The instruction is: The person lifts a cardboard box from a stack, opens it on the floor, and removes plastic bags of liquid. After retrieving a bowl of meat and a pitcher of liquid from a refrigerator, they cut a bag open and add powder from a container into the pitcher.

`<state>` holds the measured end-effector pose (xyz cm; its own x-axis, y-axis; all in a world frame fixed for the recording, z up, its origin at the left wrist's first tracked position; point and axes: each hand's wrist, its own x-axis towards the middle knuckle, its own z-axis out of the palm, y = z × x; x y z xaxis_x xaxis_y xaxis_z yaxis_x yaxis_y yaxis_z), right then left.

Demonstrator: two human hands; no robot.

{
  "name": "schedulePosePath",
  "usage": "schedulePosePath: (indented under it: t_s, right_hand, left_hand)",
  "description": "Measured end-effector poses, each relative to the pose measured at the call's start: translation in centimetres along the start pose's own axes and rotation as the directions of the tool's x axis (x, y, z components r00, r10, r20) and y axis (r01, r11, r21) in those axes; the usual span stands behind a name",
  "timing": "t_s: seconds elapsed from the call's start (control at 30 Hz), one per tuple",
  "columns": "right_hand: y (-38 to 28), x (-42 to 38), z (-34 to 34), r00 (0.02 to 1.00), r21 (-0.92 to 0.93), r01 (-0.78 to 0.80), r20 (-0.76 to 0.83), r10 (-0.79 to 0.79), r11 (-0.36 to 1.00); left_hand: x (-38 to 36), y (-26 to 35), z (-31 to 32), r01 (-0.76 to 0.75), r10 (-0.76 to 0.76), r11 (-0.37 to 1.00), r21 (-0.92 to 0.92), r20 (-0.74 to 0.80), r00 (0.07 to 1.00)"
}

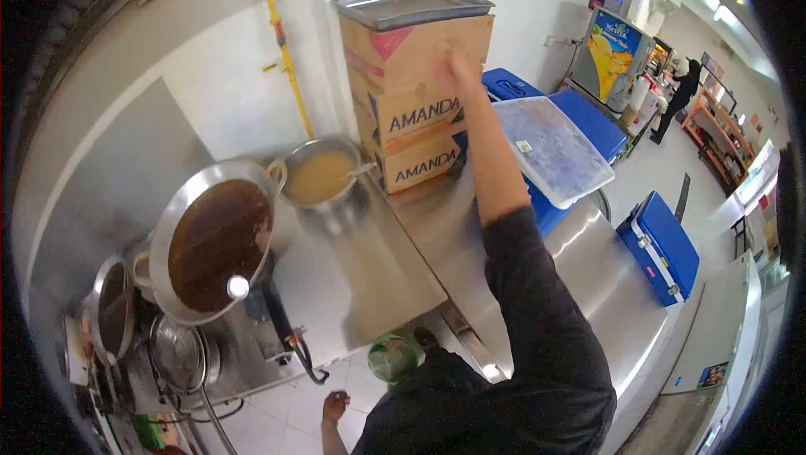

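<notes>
My right hand (pixel 457 65), smeared by motion, is raised at the front of the top cardboard box (pixel 395 60). Whether it touches the box or holds anything is not clear. Below that box are more boxes (pixel 420 165) marked AMANDA, and a shallow metal tray (pixel 411 7) lies on top of the stack. Low beside my body hangs my left hand (pixel 336 407), fingers loosely bent, with nothing visible in it. It is near the front edge of the steel counter (pixel 369 262).
A wide pan of dark brown liquid (pixel 220 237) and a pot of yellowish liquid (pixel 321 176) stand on the left. A strainer (pixel 178 353) is below. A lidded plastic tub (pixel 554 149) and blue coolers (pixel 663 245) are right. A person (pixel 684 94) stands far back.
</notes>
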<state>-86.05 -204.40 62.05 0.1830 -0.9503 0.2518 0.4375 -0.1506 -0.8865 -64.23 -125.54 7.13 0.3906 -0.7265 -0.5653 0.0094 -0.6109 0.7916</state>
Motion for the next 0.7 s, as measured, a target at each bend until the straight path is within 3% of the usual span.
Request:
schedulePosePath:
  t_s: [0.07,0.2,0.33,0.43,0.53,0.7]
  right_hand:
    - [-3.8,3.3,3.5,0.987,-0.196,0.015,-0.157,-0.046,0.981]
    - [-6.2,6.9,4.8,0.974,-0.326,-0.137,-0.217,0.067,0.935]
    - [-7.6,7.1,4.0,0.979,-0.245,-0.196,-0.096,0.177,0.950]
    - [-5.5,11.0,0.8,0.954,0.140,-0.037,0.300,-0.007,0.989]
    - [-9.5,8.0,1.7,0.977,-0.009,-0.207,0.047,0.207,0.978]
    - [-12.7,1.9,-3.8,0.988,0.007,-0.112,0.109,0.110,0.994]
  left_hand:
    - [-1.5,-2.7,0.3,-0.077,0.079,0.995,-0.060,0.023,0.997]
    - [-4.2,0.7,2.9,0.251,-0.252,0.967,-0.034,-0.004,0.968]
    - [-2.4,3.9,4.7,0.295,-0.295,0.956,-0.005,0.009,0.956]
    - [-0.2,6.2,5.1,0.258,-0.259,0.966,0.030,0.038,0.965]
    - [2.1,8.1,5.4,0.199,-0.202,0.979,0.049,0.071,0.977]
    - [3.7,10.0,5.1,0.137,-0.140,0.990,0.039,0.091,0.986]
